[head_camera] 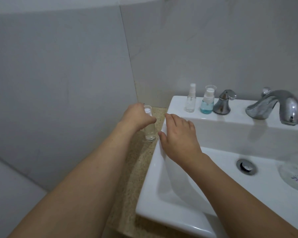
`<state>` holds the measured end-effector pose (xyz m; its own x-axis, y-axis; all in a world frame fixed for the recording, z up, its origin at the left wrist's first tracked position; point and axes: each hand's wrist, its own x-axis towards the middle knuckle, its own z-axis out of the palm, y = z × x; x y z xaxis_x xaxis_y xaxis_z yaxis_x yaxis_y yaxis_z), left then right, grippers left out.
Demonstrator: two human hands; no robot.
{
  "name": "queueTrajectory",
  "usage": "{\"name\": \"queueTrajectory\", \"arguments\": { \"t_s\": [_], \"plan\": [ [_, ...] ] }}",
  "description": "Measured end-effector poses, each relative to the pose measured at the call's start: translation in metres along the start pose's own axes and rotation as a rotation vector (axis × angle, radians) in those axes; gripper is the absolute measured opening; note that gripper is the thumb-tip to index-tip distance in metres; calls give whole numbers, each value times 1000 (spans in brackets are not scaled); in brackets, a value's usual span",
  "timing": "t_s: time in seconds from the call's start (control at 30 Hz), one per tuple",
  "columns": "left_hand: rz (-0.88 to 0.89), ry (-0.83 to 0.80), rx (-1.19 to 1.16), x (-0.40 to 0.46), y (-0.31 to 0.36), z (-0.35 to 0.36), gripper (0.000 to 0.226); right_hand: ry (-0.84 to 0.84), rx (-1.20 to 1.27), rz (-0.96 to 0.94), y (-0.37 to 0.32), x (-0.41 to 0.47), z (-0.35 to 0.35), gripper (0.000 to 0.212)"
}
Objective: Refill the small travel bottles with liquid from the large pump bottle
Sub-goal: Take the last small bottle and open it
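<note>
On the speckled counter (136,162), left hand (136,117) grips a clear bottle (150,133); right hand (179,134) hovers open over the sink rim (155,162).

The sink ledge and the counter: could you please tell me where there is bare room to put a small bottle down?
The sink ledge is bare left of the clear spray bottle. From there the blue bottle, tap handle and faucet crowd it. The counter is free below the left hand.

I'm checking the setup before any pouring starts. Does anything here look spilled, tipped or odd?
Nothing is spilled or tipped. The clear bottle in the left hand and both small bottles on the sink ledge stand upright. One oddity: no large pump bottle is in view.
</note>
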<state>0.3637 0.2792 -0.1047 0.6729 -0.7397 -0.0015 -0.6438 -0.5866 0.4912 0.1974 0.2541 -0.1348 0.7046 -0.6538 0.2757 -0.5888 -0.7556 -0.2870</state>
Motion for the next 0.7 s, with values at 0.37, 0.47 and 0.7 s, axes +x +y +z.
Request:
{"name": "queueTrajectory", "arguments": {
  "t_s": [0.37,0.47,0.7],
  "plan": [
    [-61,-40,450,-47,-27,-59,48,-40,12,22,-23,-18,0,61],
    [-119,-143,469,-62,-40,-52,54,-38,24,13,-34,-25,-1,60],
    [-39,-154,449,-80,-58,-32,2,-44,31,5,-37,-47,-9,60]
  ]
}}
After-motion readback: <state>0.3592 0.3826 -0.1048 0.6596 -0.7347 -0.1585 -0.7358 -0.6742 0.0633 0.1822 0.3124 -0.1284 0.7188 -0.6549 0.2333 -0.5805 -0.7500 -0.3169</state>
